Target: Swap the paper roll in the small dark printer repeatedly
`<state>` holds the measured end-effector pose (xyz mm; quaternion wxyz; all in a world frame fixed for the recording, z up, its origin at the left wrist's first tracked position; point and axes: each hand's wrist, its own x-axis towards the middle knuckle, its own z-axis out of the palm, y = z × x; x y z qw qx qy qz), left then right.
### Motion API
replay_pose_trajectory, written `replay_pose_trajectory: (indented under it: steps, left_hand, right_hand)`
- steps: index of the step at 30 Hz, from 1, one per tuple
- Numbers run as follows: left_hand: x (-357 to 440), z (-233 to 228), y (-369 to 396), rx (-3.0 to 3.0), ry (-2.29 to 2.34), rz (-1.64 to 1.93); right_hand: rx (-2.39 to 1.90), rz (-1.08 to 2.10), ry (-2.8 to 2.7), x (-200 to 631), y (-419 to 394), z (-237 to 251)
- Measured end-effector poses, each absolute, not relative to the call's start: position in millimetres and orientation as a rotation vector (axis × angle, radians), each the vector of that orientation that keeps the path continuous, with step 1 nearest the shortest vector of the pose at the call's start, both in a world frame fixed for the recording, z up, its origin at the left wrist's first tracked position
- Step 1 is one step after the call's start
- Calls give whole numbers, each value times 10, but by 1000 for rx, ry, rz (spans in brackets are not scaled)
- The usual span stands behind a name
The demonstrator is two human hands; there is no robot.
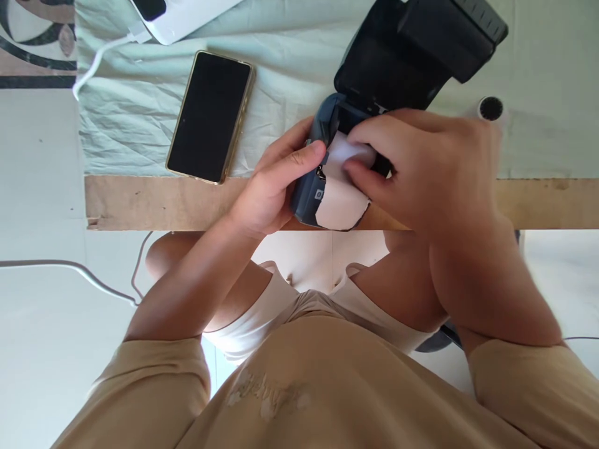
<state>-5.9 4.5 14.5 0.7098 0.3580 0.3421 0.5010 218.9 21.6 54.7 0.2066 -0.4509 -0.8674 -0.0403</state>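
Observation:
A small dark blue-grey receipt printer (306, 196) sits at the table's front edge with its black lid (374, 59) swung up and back. My left hand (276, 178) grips the printer's left side, thumb on top near the paper. White paper (344, 202) lies across the printer's front and runs back into its open compartment. My right hand (421, 165) is over the compartment, thumb and index finger pinching the paper. Its other fingers are curled out of sight. How much of the roll is inside is hidden by the right hand.
A phone (210, 115) lies face up left of the printer. Beyond it are a white device (182, 19) and its white cable (100, 56). A small white cylinder with a dark top (491, 109) stands at right. Pale green cloth (281, 68) covers the wooden table (163, 202).

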Motion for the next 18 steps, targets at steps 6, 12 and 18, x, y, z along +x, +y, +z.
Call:
replay_pose_trajectory:
  steps: [6,12,18]
  left_hand:
    - [-14,201,-34,736,713,1110]
    - [-19,101,8,715,756,1074]
    - [-17,106,36,686,847,1121]
  right_hand:
    - [-1172,209,-2245,2224,172,513]
    - [-873,487,-1709,2406,211,289]
    - [-1088,912,-1294,2695,506,-317]
